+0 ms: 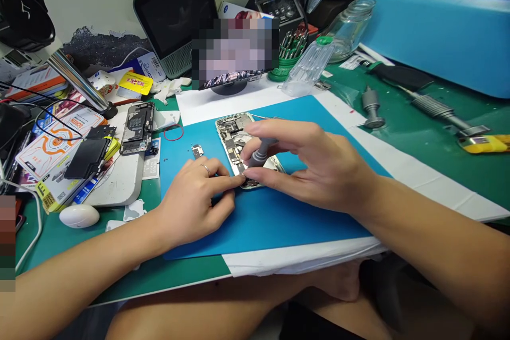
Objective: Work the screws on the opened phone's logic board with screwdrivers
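An opened smartphone (230, 133) with bare inner parts lies on the blue mat (287, 223). My right hand (314, 164) grips a small grey screwdriver (260, 154), tilted over the phone's lower half; its tip is hard to make out. My left hand (199, 191) rests on the mat, its index finger stretched to the phone's lower left edge, the other fingers bent, holding nothing visible. A small metal plate (197, 150) and tiny dark bits lie left of the phone. Part of the phone is hidden by my right hand.
Left stand a phone part (137, 127), boxes (59, 141), a white oval object (79, 216) and a lamp pole (82, 82). Behind are a dark screen (175, 16), a green bit holder (287, 64) and a glass jar (353, 26). More tools (434, 109) lie right.
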A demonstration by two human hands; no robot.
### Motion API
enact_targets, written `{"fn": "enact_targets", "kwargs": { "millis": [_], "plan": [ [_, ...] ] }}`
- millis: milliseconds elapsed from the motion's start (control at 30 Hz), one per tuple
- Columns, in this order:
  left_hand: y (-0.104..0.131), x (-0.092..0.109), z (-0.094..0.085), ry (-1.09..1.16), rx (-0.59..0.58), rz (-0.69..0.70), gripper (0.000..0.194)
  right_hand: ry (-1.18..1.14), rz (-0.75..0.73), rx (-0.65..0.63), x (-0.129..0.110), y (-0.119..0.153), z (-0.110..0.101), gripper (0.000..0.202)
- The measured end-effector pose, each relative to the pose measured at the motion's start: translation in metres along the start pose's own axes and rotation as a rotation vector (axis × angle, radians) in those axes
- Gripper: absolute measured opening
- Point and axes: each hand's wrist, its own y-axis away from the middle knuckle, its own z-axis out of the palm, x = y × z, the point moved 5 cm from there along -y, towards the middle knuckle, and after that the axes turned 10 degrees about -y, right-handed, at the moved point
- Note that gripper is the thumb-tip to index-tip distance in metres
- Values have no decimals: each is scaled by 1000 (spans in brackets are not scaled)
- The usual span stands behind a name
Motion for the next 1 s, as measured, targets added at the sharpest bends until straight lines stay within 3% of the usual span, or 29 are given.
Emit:
{"fn": "enact_targets", "kwargs": {
  "millis": [333, 1000],
  "plan": [
    [2, 0, -2, 8, -12, -25, 25, 277, -264, -42, -19, -8, 6, 45],
    [3, 0, -1, 1, -25, -31, 26, 231, -222, 12, -21, -9, 5, 45]
  ]
}}
